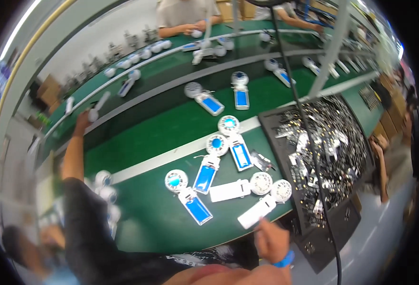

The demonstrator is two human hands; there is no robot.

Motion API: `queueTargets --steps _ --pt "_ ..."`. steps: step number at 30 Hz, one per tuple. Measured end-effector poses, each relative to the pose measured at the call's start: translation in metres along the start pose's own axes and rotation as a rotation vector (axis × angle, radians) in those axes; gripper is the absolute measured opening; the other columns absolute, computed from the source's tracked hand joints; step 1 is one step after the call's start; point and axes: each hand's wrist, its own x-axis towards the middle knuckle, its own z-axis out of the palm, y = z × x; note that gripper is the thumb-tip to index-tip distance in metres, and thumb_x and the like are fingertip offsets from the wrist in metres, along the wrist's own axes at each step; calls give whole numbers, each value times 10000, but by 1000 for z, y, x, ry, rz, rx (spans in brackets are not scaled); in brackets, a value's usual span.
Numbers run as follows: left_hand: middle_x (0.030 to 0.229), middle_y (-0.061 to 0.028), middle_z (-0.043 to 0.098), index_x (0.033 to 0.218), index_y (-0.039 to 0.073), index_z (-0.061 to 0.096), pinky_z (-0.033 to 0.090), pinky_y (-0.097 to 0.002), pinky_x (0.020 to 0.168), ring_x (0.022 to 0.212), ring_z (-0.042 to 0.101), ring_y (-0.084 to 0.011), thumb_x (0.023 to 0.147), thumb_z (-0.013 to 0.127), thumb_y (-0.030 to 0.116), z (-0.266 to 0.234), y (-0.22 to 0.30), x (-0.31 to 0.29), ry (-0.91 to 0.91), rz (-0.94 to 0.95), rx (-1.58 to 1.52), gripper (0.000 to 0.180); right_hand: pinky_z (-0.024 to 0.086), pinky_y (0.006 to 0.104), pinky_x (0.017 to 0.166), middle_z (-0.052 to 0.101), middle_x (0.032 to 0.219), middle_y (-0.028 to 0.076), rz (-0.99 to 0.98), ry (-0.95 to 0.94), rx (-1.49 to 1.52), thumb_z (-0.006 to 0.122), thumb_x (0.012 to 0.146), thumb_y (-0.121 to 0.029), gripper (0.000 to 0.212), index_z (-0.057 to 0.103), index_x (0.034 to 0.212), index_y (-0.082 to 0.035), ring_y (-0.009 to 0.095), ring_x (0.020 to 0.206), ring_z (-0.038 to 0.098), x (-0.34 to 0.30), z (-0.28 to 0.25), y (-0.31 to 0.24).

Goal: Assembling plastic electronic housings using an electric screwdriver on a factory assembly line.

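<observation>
My left hand is stretched out to the far left, over the conveyor edge. Its fingers close on a white handheld fan, partly hidden and blurred. Low on the right, my right hand has loosely bent fingers and holds nothing visible. One fingertip meets or overlaps the handle of a white handheld fan lying on the green table; I cannot tell if they touch. Another white fan lies just beyond it. To their left are three fans with blue handle faces, including the nearest blue-faced fan.
A black tray heaped with small metal and dark parts stands right. More fans, such as a blue-faced fan, lie on the green conveyor. A black cable hangs across the right side. A co-worker's hands work opposite.
</observation>
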Motion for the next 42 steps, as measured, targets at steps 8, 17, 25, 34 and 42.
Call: queueTargets --steps 8,17,25,34,42 --pt "878 -215 656 1251 60 643 527 -467 656 756 655 -321 994 511 499 34 242 102 -344 116 -351 525 539 440 870 612 1237 173 147 93 -668 641 815 47 601 568 1396 -89 375 1071 620 71 -93 66" --pt "1015 -107 709 1162 89 671 564 -363 626 870 683 -221 797 704 642 -54 606 50 -510 93 -670 664 537 457 829 573 1130 161 262 -76 -687 721 808 -41 462 600 1254 -49 377 994 615 132 -52 123" --pt "905 -65 703 1033 77 714 538 -320 711 791 660 -161 792 786 452 -84 488 -9 -621 395 -785 452 554 379 770 585 1156 144 261 243 -303 671 871 -18 354 555 1206 -31 346 891 645 123 -81 110" --pt "1012 -88 708 1090 38 687 533 -309 847 939 664 -161 757 798 217 -171 476 -209 -711 409 -657 394 571 295 810 570 1026 50 212 228 856 552 963 44 324 586 1283 14 141 885 647 112 62 -10" --pt "1174 -98 654 1317 17 589 533 -285 836 1025 633 -172 863 723 62 -126 487 -342 87 -107 -1093 475 491 406 976 548 1234 173 -142 70 296 641 858 -6 497 558 1348 -15 354 1198 544 57 168 -81"
